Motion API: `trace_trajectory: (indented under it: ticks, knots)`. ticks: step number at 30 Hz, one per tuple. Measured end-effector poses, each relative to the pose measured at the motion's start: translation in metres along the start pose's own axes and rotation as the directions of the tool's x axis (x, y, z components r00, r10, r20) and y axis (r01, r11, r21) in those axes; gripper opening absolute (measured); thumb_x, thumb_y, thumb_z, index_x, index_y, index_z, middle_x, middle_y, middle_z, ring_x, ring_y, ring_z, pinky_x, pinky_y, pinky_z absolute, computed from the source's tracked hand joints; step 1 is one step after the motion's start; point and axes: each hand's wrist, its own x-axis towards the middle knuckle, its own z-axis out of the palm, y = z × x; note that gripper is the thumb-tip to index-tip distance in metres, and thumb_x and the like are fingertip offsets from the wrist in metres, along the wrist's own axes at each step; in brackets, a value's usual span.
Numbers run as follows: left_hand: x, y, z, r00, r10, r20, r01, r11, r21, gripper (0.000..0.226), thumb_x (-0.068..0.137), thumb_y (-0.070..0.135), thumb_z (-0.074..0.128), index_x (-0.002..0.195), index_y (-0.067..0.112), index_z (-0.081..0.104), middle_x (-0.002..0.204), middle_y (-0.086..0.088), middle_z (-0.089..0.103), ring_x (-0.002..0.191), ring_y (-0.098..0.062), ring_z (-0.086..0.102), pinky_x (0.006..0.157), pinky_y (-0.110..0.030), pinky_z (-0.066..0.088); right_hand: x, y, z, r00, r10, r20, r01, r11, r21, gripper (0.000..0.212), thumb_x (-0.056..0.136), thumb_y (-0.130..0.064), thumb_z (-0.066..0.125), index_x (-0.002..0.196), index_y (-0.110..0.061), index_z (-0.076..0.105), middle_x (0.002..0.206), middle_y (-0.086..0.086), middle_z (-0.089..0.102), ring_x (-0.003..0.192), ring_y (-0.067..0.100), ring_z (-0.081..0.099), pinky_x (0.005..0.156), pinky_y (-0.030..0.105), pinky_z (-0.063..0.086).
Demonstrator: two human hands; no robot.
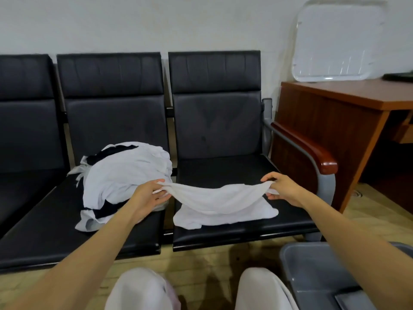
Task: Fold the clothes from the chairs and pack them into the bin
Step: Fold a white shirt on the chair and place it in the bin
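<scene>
- Left hand [150, 194] pinches one end of a white cloth [223, 204]; right hand [282, 186] pinches the other end.
- Its lower part rests on the right chair [223, 168].
- Clothes pile [125, 175] lies on the middle chair [111, 121].
- Grey bin [317, 278] stands on the floor [201, 253].

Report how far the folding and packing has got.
Done: nothing visibly; the part of the grey plastic bin in view holds no clothes. In hand: the left hand and right hand pinch the upper edge of a white cloth garment on the right black padded chair seat. Left: the heap of white and black clothes on the middle seat, then packing.
</scene>
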Motion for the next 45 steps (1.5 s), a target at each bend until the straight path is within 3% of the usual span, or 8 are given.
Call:
trace_trajectory:
  ticks: [8,16,19,23,28,35,43,45]
  knots:
    - [-0.009,0.123,0.041,0.868,0.484,-0.115,-0.447,0.860,0.244,0.034,0.087,-0.008,0.059,0.119,0.003,0.059,0.107,-0.015,0.061,0.090,-0.024,0.062,0.070,-0.024,0.053,-0.008,-0.121,-0.047,0.907,-0.239,-0.348,0.367,0.853,0.370,0.020,0.093,0.005,0.051,0.101,-0.009,0.064,0.113,0.014,0.060,0.104,0.024,0.058,0.089,0.033,0.050]
    - [0.001,0.133,0.021,0.751,0.627,-0.206,-0.185,0.500,0.846,0.036,0.087,-0.012,0.039,0.103,0.003,0.068,0.112,-0.018,0.063,0.100,-0.034,0.059,0.082,-0.038,0.051,-0.012,-0.139,-0.059,0.856,-0.287,-0.430,0.370,0.921,0.123,0.022,0.085,0.004,0.064,0.093,-0.015,0.068,0.106,0.011,0.065,0.101,0.025,0.060,0.091,0.038,0.053]
    - [-0.004,0.131,0.025,0.788,0.535,-0.304,-0.213,0.701,0.681,0.029,0.090,-0.006,0.033,0.097,0.001,0.061,0.102,-0.021,0.060,0.073,-0.036,0.063,0.066,-0.041,0.058,-0.009,-0.130,-0.059,0.847,-0.269,-0.458,0.332,0.941,0.063,0.021,0.089,0.002,0.060,0.106,-0.010,0.067,0.099,0.007,0.063,0.089,0.019,0.060,0.082,0.031,0.054]
    - [-0.006,0.144,0.046,0.915,0.153,-0.373,-0.129,0.988,0.090,0.036,0.099,0.002,0.030,0.086,-0.007,0.062,0.084,-0.018,0.062,0.066,-0.028,0.060,0.063,-0.034,0.055,-0.004,-0.124,-0.056,0.883,-0.189,-0.430,0.225,0.974,0.035,0.016,0.096,-0.019,0.056,0.106,-0.010,0.064,0.094,0.011,0.064,0.073,0.019,0.061,0.069,0.028,0.056]
    - [-0.006,0.135,0.072,0.946,0.207,-0.248,-0.120,0.938,0.325,0.006,0.091,0.000,0.055,0.089,0.003,0.059,0.080,-0.012,0.059,0.071,-0.017,0.056,0.062,-0.028,0.051,0.003,-0.115,-0.043,0.946,-0.127,-0.297,0.142,0.989,0.028,0.022,0.101,-0.026,0.044,0.110,-0.010,0.056,0.092,0.010,0.058,0.064,0.015,0.054,0.053,0.022,0.043]
    - [0.013,0.088,0.045,0.994,0.034,-0.108,0.003,0.944,0.330,0.016,0.093,0.010,0.060,0.108,0.005,0.056,0.097,-0.010,0.059,0.083,-0.019,0.057,0.080,-0.036,0.049,0.001,-0.083,-0.038,0.988,0.034,-0.152,-0.013,0.990,0.141,0.008,0.092,0.002,0.054,0.095,-0.005,0.055,0.119,0.014,0.050,0.098,0.028,0.061,0.071,0.032,0.057]
    - [0.014,0.062,0.006,0.974,-0.165,0.153,-0.036,0.555,0.831,0.019,0.089,0.008,0.064,0.107,0.005,0.068,0.098,-0.003,0.062,0.088,-0.014,0.057,0.071,-0.020,0.052,0.005,-0.046,-0.038,0.958,0.070,-0.279,-0.057,0.997,0.053,0.009,0.099,-0.006,0.040,0.101,-0.011,0.047,0.111,0.015,0.053,0.077,0.029,0.066,0.056,0.029,0.053]
    - [0.019,0.054,-0.003,0.990,-0.103,0.099,-0.065,0.297,0.953,0.007,0.089,0.008,0.061,0.091,0.008,0.067,0.088,-0.002,0.058,0.080,-0.014,0.053,0.065,-0.015,0.045,0.011,-0.040,-0.038,0.917,0.106,-0.384,-0.071,0.992,0.104,0.011,0.099,-0.005,0.037,0.102,-0.012,0.043,0.115,0.018,0.052,0.082,0.033,0.064,0.054,0.029,0.051]
